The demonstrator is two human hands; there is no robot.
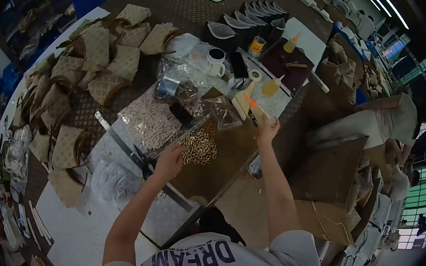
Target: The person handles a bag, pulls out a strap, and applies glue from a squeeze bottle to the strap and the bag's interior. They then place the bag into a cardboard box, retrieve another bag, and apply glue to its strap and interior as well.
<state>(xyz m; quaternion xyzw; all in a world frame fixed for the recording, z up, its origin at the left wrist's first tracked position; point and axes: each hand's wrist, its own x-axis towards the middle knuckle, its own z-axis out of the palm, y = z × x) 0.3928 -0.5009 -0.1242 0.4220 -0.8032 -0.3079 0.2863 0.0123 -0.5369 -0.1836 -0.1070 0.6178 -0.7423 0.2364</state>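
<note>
My right hand [267, 130] is closed around a small glue bottle [257, 109] with an orange tip, tilted over the right side of the work board. My left hand [170, 161] rests at the left edge of a pile of small gold metal rings [201, 148]; its fingers are bent together, and whatever they hold is too small to tell. The rings lie on a brown board [209, 176]. Behind the pile are clear bags, one with many small pale pieces [147, 119]. A cream-coloured tool or holder [241, 101] lies beside the bottle.
Patterned curved pieces [96, 52] are heaped at the left. A steel ruler [120, 142] and a plastic bag [114, 179] lie left of my left arm. Behind stand a mug [215, 62], glue bottles [272, 86] and black cups [222, 34]. Cardboard boxes [321, 184] and another person [378, 123] are at the right.
</note>
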